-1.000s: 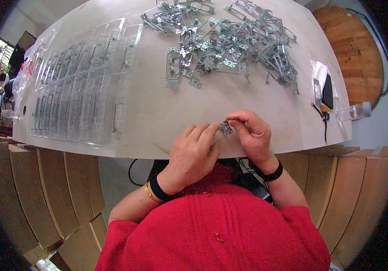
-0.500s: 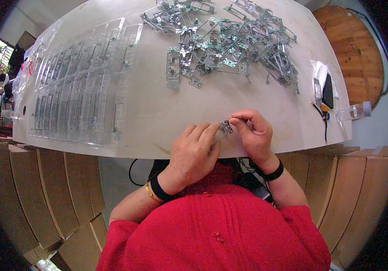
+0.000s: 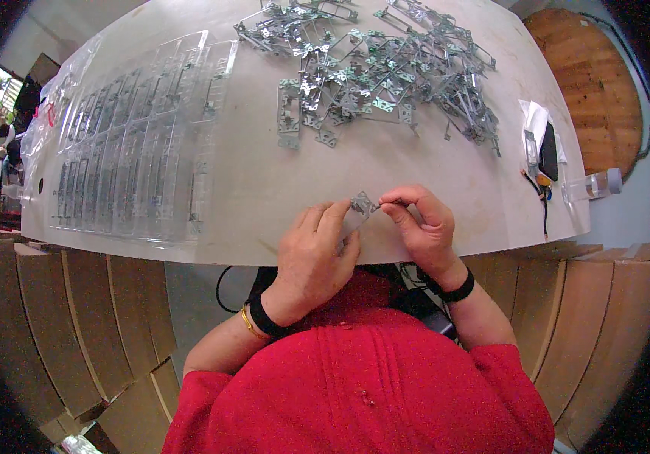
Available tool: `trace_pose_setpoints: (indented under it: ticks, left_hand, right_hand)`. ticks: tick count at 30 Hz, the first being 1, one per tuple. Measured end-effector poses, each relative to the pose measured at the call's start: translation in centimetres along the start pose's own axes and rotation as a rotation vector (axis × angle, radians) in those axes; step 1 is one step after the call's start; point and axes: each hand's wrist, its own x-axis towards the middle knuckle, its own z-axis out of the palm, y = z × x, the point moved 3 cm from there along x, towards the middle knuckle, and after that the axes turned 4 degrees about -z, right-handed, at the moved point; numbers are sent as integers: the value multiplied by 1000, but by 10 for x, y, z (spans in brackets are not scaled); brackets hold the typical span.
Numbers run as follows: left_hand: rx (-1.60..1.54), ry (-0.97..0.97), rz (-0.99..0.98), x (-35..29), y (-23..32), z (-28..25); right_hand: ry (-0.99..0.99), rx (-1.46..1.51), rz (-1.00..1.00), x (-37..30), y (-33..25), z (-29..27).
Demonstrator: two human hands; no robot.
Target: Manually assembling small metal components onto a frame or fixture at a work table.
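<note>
Any lettering on the objects is too small to be read. A pale, smooth work table with a curved far edge (image 3: 257, 189) is seen from above in a room where brown cardboard boxes (image 3: 83, 318) are stacked on both sides. At the upper right, a large round wooden board (image 3: 586, 91) is seen beyond the table. A red short-sleeved top (image 3: 355, 386) is worn, with two black wristbands (image 3: 267, 316), one per wrist, and one gold-coloured bracelet (image 3: 249, 322) on the left.

Two bare hands are held close together but apart, above the table's near edge. One small silver metal bracket with a pierced end (image 3: 361, 203) is gripped between the thumb and fingers of the left hand (image 3: 314, 253). A thin dark piece (image 3: 387, 202) is pinched by the thumb and forefinger of the right hand (image 3: 427, 231), just beside the bracket; whether the two are joined cannot be told.

Beyond, a heap of silver metal brackets (image 3: 385, 83) is too tangled to be counted. At left, at least two clear plastic compartment trays (image 3: 124, 237) are overlapped, filled with metal parts. At right are placed one clear bottle with a pale cap (image 3: 594, 186) and one black flat object (image 3: 549, 155).
</note>
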Motion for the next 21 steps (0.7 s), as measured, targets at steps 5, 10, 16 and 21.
trace_pose_setpoints:
  ticks: [5,10,16,21]
  left_hand:
    - [7,11,11,0,0,0]
    - [1,13,23,1,1,0]
    - [-4,6,20,1,0,1]
    - [-3,0,12,0,-1,2]
  right_hand:
    - [-13,-27,15,-1,1,1]
    - [-14,10,39,-3,5,2]
    - [-45,-16,-32,1,2,2]
    - [-54,-2,69,-1,0,1]
